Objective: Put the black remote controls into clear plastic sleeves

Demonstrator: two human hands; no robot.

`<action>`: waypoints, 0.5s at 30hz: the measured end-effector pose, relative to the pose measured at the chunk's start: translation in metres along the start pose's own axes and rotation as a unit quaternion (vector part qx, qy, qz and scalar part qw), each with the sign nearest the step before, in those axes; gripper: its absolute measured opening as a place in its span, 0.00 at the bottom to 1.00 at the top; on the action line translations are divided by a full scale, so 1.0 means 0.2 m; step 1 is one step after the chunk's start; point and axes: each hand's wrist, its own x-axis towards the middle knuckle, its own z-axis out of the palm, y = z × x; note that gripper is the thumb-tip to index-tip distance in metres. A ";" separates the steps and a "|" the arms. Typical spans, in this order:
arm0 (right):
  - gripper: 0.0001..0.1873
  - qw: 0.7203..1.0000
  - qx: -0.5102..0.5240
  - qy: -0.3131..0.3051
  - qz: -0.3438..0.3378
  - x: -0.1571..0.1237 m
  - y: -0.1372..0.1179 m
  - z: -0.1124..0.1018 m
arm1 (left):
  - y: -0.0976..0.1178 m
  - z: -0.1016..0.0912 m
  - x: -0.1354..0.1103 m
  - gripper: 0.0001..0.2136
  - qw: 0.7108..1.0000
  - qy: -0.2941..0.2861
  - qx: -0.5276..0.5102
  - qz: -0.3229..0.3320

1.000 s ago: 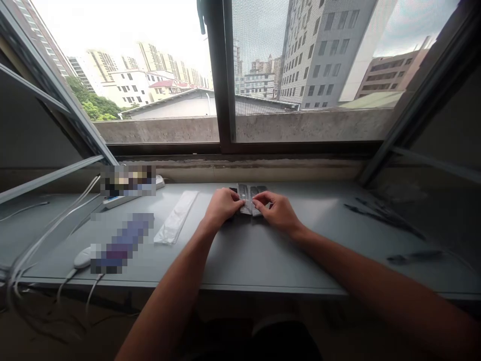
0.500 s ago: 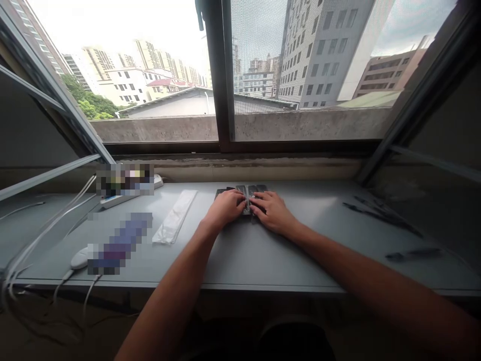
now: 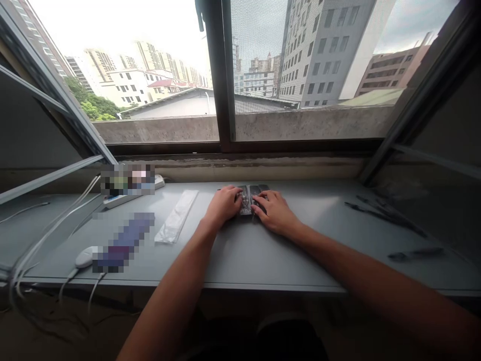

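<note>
Lying between the left hand [image 3: 224,204] and the right hand [image 3: 275,209], the dark plastic-wrapped pack [image 3: 245,206] touches both. Their fingers bend over it; I can't tell if they grip.

Daylight glares through the window [image 3: 223,100], leaving my fingers [image 3: 271,196] shaded. Rightward, the tabletop [image 3: 323,240] grows dim and blurred.
</note>
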 end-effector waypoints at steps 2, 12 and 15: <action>0.28 1.000 -0.006 0.012 -0.008 0.00 0.00 0.00 | -0.03 0.00 0.01 0.16 0.999 0.030 0.027 -0.027; 0.25 0.995 0.024 0.063 -0.069 -0.01 -0.02 -0.01 | -0.22 -0.06 -0.01 0.20 0.965 0.061 0.152 -0.203; 0.25 0.995 0.035 0.061 -0.074 -0.01 -0.01 -0.01 | -0.27 -0.08 -0.01 0.22 0.940 0.074 0.198 -0.267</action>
